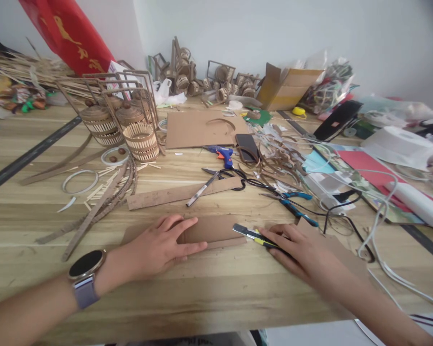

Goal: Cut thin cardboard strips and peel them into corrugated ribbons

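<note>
The step in hand looks to be trimming a piece of cardboard [212, 227], which lies flat on the desk [216, 307] in the lower middle of the frame. The left hand [155, 247] rests on it, palm down, its fingers [193, 248] spread wide and gripping nothing, apparently steadying the sheet. The right hand [303, 247], right of centre, has its fingers closed around a black-and-yellow utility knife [263, 240], with the blade [241, 230] out and pointing left over the cardboard's right end. A narrow strip [225, 244] runs along the near edge; the view is too soft to say whether it is fully cut free or only scored. Judging by this, the next move calls for a firm left hand kept clear of the blade's path, and a steady, straight line with the knife.

As for writing, the red banner [94, 45] at the upper left bears gold characters [61, 30], skewed and partly cut off, so I cannot read them with confidence. Lettering shows on a pale bag [191, 339] at the bottom edge, but it is cropped past reading. The black case [341, 117] at the upper right has a small label [335, 124], too small to make out. No brand is legible on the knife or the watch [86, 265].
</note>
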Tool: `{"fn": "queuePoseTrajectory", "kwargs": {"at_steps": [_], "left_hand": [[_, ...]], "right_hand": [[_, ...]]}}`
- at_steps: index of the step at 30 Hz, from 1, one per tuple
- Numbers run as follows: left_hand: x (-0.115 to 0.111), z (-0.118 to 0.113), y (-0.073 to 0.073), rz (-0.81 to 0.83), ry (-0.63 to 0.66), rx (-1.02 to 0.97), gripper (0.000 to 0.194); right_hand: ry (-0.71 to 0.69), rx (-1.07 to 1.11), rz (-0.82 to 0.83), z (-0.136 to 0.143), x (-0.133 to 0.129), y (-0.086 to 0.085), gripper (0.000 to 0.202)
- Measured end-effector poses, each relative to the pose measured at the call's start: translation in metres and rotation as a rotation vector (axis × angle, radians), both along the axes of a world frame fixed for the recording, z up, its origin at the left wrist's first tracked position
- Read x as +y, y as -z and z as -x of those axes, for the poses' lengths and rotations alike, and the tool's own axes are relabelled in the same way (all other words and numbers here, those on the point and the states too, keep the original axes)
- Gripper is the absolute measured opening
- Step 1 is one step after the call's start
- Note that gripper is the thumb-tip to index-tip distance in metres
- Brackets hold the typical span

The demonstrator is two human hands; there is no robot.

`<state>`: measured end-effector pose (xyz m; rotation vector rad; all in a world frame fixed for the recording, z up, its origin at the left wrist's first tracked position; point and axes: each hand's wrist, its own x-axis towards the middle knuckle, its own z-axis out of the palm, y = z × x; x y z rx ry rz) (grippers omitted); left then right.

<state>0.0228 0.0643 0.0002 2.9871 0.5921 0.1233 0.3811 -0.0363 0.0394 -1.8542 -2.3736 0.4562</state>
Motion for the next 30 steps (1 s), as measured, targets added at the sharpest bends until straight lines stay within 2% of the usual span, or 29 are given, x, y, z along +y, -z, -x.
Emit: {"fn": "queuePoseTrajectory", "kwargs": {"at_steps": [8, 13, 20, 30], "left_hand": [[-0.002, 0.001, 0.001, 0.002, -0.025, -0.004, 0.060], [-0.003, -0.002, -0.001, 0.029, -0.035, 0.023, 0.061], [-0.006, -0.013, -0.004, 0.061, -0.097, 0.012, 0.049], [-0.008, -0.017, -0.006, 0.048, -0.107, 0.000, 0.047]], "right_hand": [[-0.060, 0.043, 0.008, -0.001, -0.004, 0.008, 0.042], [-0.058, 0.032, -0.017, -0.004, -0.008, 0.007, 0.040], [-0.065, -0.053, -0.099, -0.001, 0.006, 0.004, 0.042], [-0.065, -0.086, -0.176, -0.003, -0.004, 0.016, 0.043]]}}
